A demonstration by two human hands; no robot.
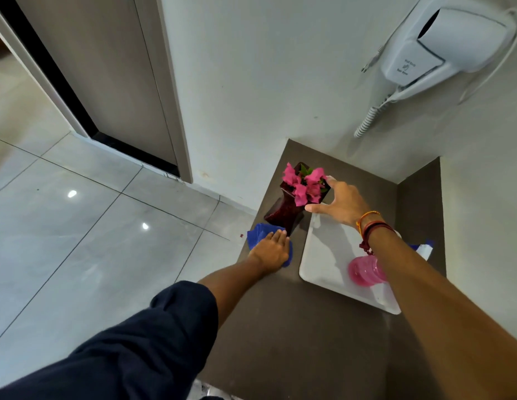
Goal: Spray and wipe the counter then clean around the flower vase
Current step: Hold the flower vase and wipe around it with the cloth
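A dark red flower vase with pink flowers stands near the far left of the dark brown counter and looks tilted. My right hand reaches over the tray, thumb and fingers curled around the vase's upper part. My left hand presses flat on a blue cloth lying on the counter against the vase's base, at the counter's left edge. A pink spray bottle lies on its side on the white tray, partly hidden by my right forearm.
The white tray fills the right part of the counter, next to the wall's brown upstand. A white wall-mounted hair dryer with a coiled cord hangs above. A tiled floor and a door lie to the left.
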